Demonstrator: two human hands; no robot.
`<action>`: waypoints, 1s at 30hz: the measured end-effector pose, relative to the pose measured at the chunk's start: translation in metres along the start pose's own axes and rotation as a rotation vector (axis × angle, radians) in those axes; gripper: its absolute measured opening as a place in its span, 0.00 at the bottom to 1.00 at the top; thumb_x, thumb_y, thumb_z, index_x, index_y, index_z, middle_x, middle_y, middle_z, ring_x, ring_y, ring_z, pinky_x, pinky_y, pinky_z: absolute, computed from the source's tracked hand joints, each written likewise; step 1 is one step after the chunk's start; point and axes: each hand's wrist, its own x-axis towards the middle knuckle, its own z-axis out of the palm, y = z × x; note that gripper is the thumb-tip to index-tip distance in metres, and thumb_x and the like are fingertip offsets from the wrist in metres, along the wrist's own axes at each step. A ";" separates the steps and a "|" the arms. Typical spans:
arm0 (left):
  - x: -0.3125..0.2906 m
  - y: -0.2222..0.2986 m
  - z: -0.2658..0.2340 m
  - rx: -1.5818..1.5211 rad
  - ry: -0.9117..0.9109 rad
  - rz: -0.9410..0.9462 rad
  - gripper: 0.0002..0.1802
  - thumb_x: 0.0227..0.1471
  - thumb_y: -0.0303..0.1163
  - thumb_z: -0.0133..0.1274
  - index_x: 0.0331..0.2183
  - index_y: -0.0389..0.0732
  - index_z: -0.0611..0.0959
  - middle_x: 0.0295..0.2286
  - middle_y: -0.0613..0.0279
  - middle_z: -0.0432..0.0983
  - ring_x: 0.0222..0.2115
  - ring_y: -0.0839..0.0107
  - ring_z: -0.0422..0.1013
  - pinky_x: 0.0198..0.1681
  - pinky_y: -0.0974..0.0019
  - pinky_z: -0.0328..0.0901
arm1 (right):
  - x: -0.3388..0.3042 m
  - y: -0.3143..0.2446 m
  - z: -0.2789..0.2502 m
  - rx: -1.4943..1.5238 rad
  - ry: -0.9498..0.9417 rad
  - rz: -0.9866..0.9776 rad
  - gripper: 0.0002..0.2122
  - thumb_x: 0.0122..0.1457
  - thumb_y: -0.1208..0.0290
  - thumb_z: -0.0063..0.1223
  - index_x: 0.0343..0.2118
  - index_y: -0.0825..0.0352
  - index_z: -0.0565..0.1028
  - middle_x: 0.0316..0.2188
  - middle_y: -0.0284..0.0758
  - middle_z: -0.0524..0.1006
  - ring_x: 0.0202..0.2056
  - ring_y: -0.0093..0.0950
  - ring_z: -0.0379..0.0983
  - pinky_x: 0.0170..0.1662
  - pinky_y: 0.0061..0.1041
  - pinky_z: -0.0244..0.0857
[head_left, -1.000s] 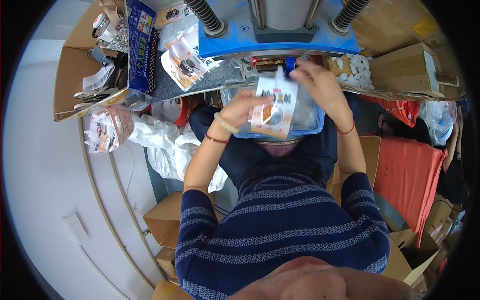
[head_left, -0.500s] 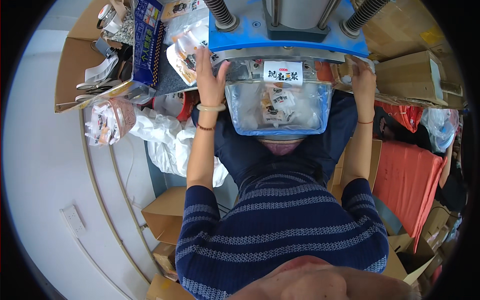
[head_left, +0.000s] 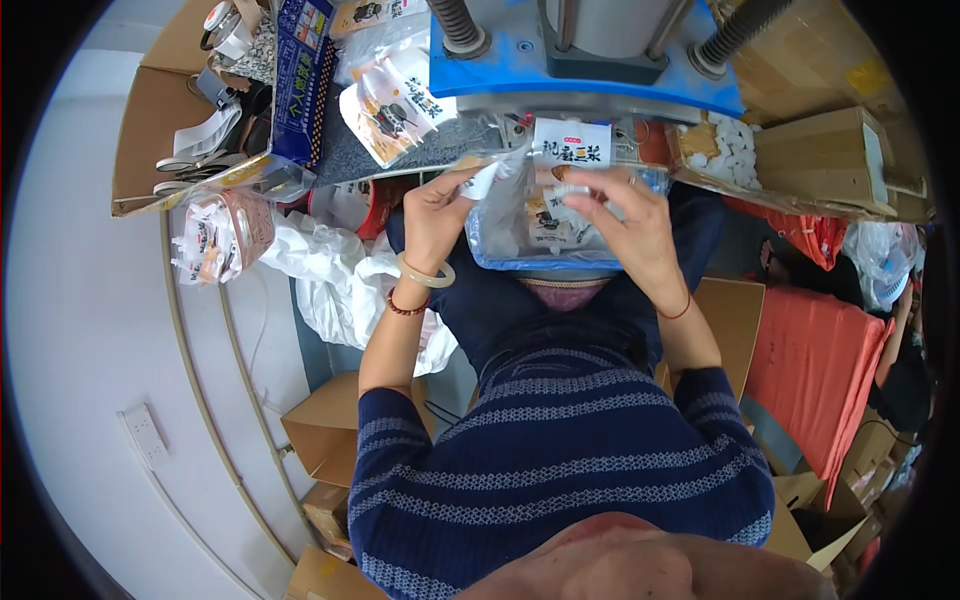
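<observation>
A clear plastic bag (head_left: 520, 215) with small snack packets inside hangs in front of me, just below the blue sealing machine (head_left: 575, 60). My left hand (head_left: 435, 215) pinches the bag's upper left edge. My right hand (head_left: 625, 225) grips the bag's upper right side, fingers spread over it. A white printed label (head_left: 570, 143) sits at the bag's top, under the machine's bar. A pale bangle and a bead bracelet circle my left wrist.
Printed snack pouches (head_left: 390, 105) lie left of the machine. A cardboard tray (head_left: 150, 120) with tape and scissors is at far left, a filled bag (head_left: 220, 235) below it. Cardboard boxes (head_left: 825, 150) stand right, more boxes (head_left: 325, 435) and white plastic (head_left: 330, 285) on the floor.
Both hands came off the machine's sides and moved inward onto the bag. The bag, held flat under the bar before, is now gathered and crumpled between my hands.
</observation>
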 end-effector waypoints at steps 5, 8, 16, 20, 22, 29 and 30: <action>-0.005 0.030 0.027 -0.014 -0.137 -0.067 0.09 0.52 0.24 0.63 0.37 0.32 0.86 0.28 0.71 0.80 0.28 0.86 0.69 0.31 0.80 0.63 | 0.029 -0.014 -0.006 -0.053 0.075 -0.305 0.11 0.53 0.76 0.62 0.39 0.69 0.79 0.33 0.38 0.80 0.35 0.32 0.75 0.38 0.26 0.68; 0.001 0.027 0.020 0.205 -0.369 -0.159 0.12 0.54 0.28 0.61 0.39 0.30 0.85 0.26 0.68 0.79 0.28 0.85 0.70 0.31 0.77 0.65 | 0.031 -0.003 -0.025 -0.310 -0.149 -0.269 0.10 0.56 0.71 0.59 0.40 0.68 0.78 0.33 0.41 0.79 0.36 0.38 0.75 0.39 0.31 0.68; 0.033 -0.026 0.052 -0.544 -0.536 -0.691 0.14 0.56 0.27 0.59 0.42 0.29 0.81 0.38 0.57 0.81 0.35 0.74 0.77 0.40 0.68 0.74 | 0.025 0.065 -0.046 -0.492 0.081 0.040 0.15 0.61 0.62 0.54 0.43 0.70 0.78 0.38 0.48 0.80 0.40 0.45 0.77 0.41 0.34 0.70; 0.061 -0.027 0.061 -0.675 -0.391 -0.686 0.13 0.56 0.27 0.57 0.42 0.29 0.81 0.39 0.53 0.80 0.37 0.67 0.79 0.43 0.64 0.75 | 0.039 0.081 -0.082 -0.708 0.100 0.240 0.14 0.60 0.66 0.53 0.45 0.69 0.77 0.39 0.50 0.79 0.40 0.50 0.75 0.43 0.39 0.69; 0.062 -0.031 0.069 -0.670 -0.420 -0.684 0.13 0.57 0.27 0.57 0.42 0.29 0.81 0.39 0.54 0.80 0.37 0.68 0.79 0.43 0.65 0.74 | 0.046 0.128 -0.097 -0.848 0.195 0.081 0.10 0.60 0.67 0.49 0.36 0.68 0.78 0.32 0.47 0.79 0.35 0.48 0.75 0.38 0.44 0.69; 0.066 -0.013 0.014 0.333 0.059 -0.086 0.22 0.51 0.37 0.64 0.43 0.31 0.82 0.36 0.55 0.81 0.38 0.67 0.75 0.41 0.68 0.69 | 0.044 0.168 -0.102 -0.742 0.175 0.181 0.12 0.56 0.73 0.53 0.44 0.68 0.74 0.35 0.56 0.76 0.39 0.52 0.73 0.40 0.44 0.67; 0.080 -0.024 -0.009 0.598 0.157 0.259 0.27 0.50 0.38 0.64 0.48 0.31 0.78 0.41 0.48 0.77 0.45 0.59 0.72 0.47 0.61 0.66 | 0.044 0.163 -0.103 -0.734 0.212 0.197 0.12 0.56 0.73 0.53 0.44 0.68 0.74 0.35 0.57 0.75 0.39 0.52 0.73 0.40 0.43 0.68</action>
